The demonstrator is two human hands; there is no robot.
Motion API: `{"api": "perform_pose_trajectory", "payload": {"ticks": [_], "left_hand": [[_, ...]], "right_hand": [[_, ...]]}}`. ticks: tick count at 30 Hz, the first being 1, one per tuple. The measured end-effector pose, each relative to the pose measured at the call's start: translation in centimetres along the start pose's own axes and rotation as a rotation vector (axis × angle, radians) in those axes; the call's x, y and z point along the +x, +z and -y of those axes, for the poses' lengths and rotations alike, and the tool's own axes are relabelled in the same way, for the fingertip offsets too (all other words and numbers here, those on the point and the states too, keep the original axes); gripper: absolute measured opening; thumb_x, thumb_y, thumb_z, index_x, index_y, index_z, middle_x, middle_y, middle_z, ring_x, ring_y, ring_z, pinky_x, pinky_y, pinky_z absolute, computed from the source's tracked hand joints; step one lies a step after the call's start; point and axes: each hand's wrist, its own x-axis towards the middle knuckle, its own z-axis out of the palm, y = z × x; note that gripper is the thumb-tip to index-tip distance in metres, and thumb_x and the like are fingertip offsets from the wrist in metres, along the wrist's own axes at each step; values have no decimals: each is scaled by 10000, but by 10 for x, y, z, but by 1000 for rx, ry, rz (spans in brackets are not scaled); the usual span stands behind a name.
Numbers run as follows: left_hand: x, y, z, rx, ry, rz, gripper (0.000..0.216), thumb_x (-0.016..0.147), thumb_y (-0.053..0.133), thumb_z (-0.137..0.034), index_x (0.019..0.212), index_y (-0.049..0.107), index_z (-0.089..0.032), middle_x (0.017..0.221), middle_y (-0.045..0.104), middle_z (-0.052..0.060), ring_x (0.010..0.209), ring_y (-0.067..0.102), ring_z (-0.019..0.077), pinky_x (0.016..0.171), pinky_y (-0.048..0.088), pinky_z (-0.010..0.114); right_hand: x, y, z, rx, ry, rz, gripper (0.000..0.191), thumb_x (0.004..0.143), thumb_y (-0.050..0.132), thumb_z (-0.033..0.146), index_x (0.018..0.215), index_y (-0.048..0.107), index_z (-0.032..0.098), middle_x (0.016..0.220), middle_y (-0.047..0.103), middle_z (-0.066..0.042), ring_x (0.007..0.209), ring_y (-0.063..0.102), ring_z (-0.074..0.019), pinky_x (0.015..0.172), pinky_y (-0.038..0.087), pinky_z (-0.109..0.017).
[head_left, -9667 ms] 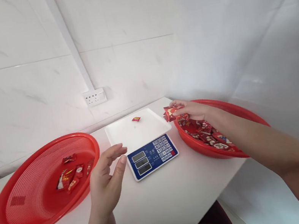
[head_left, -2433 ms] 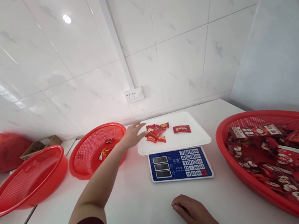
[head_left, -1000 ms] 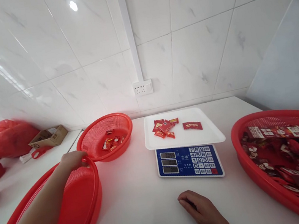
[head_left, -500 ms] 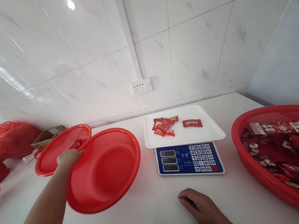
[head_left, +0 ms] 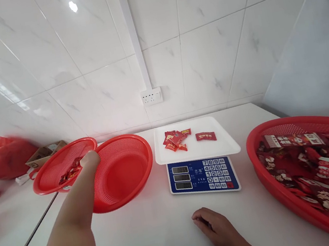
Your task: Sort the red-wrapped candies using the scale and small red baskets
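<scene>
My left hand (head_left: 90,160) is at the left rim of an empty red plastic basket (head_left: 123,180), its fingers mostly hidden and apparently closed on the rim. Partly behind my arm is a second red basket (head_left: 45,178), holding several red-wrapped candies (head_left: 71,170). My right hand (head_left: 213,229) rests on the white table with its fingers loosely curled and nothing visible in them. Just beyond it stands a digital scale (head_left: 203,176) with a blue keypad. On its white tray (head_left: 224,144) lie a small group of red candies (head_left: 176,138) and a separate red packet (head_left: 205,136).
At the right, a large red basket (head_left: 255,158) is filled with many red snack packets (head_left: 324,179). Red plastic bags (head_left: 8,157) and a small cardboard box (head_left: 43,155) are at the far left. A wall socket (head_left: 151,97) sits above the table, and a seam crosses the table at left.
My left hand has moved right and slightly up, and the empty basket has shifted away from me. More candies now show in the left basket. My right hand stays in place; the view has turned slightly.
</scene>
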Motion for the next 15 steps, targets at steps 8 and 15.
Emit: {"api": "perform_pose_trajectory", "payload": {"ticks": [8,15], "left_hand": [[0,-1,-36,-34,-173,46,346,880,544,-321,1181,524,-150,1173,561,96,992,585,211,822,509,416],[-34,-27,-113,-136,293,14,442,929,412,-385,1317,416,-174,1255,534,150,1097,549,281,865,467,461]], "right_hand": [[0,-1,0,3,10,-4,210,879,406,298,814,587,216,829,650,-24,738,587,-162,686,455,-273],[1,2,-4,-7,-1,14,208,880,401,292,830,587,214,843,655,-29,746,591,-166,688,448,-270]]}}
